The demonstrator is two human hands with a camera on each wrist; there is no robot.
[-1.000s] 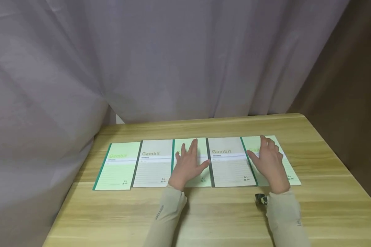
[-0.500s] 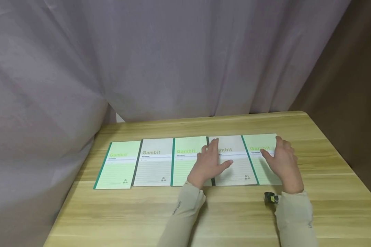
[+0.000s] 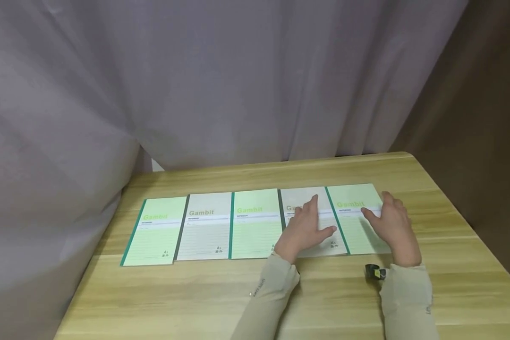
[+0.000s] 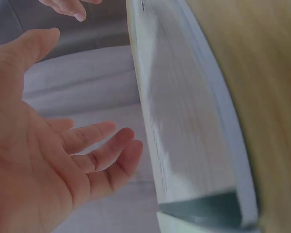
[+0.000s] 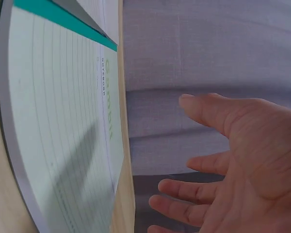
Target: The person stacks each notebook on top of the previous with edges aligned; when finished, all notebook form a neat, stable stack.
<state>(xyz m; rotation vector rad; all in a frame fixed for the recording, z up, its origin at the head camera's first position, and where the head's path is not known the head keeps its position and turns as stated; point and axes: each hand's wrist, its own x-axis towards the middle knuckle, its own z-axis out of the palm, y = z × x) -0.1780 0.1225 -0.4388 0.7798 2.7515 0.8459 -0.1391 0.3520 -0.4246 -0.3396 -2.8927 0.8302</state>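
Grey curtain (image 3: 221, 85) behind wooden table (image 3: 335, 307). Right-end green notebook (image 3: 352, 194): your right hand (image 3: 394, 229), fingers spread, hovers by its right edge; your left hand (image 3: 304, 232), spread too, over the white notebook (image 3: 295, 195) just left of it (no contact seen). Probably a reach; touching calls for lowering.

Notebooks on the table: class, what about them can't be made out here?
- Head view: part of the title on the second-from-right grey-white paper notebook, hidden by the left hand.
- Head view: lower right corner of the rightmost pale-green rectangular paper notebook, hidden by the right hand.
- Head view: tiny print beneath NOTEBOOK, too small.
- Right wrist view: part of that pale-green notebook, cut off by the bottom edge.
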